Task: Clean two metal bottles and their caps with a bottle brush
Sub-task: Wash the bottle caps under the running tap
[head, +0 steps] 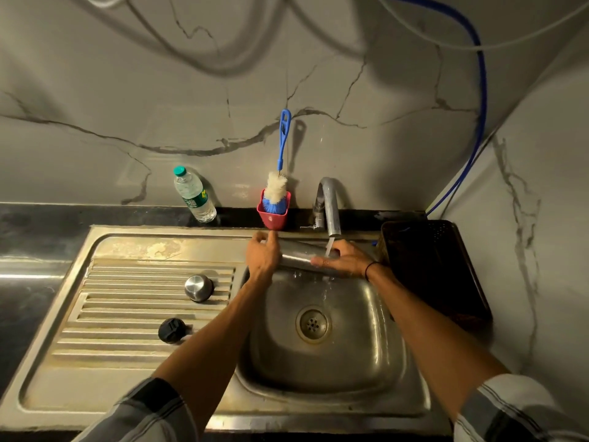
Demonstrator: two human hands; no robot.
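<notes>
While water runs from the tap [328, 205], you hold a metal bottle [298, 255] lying sideways over the back of the sink basin [322, 355], just under the stream. Your left hand [263, 253] grips the left end of the bottle with curled fingers, and your right hand [342, 260] holds the right end, the fingers laid along its side where the water falls. On the ribbed drainboard [127, 307] a steel cap [198, 288] and a black cap [172, 330] lie apart from each other. Behind the sink the bottle brush [277, 186] stands upright in a red cup [273, 215], and a plastic water bottle [194, 195] stands to its left. A dark rack [439, 266] sits on the right.
</notes>
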